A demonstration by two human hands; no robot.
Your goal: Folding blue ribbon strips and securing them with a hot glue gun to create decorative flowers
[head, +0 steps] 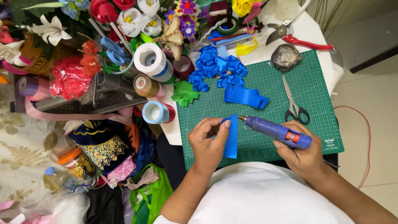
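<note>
Spread over a white table, one green cutting mat (290, 89) carries one pair of black-handled scissors (293, 103), one stack of cut blue strips (245, 96) and one cluster of looped blue ribbon petals (217, 68). Above its near edge the left hand (208, 143) pinches one folded blue ribbon strip (231, 137) between thumb and fingers. The right hand (302, 155) wraps around one blue glue gun (277, 131), nozzle just beside the strip. One metal mesh basket (110, 97) stands left beside several ribbon spools.

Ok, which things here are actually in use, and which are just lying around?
In use: left hand holding blue ribbon strip; right hand holding glue gun; green cutting mat.
Lying about: scissors, pruning shears, ribbon spools, artificial flowers.
</note>
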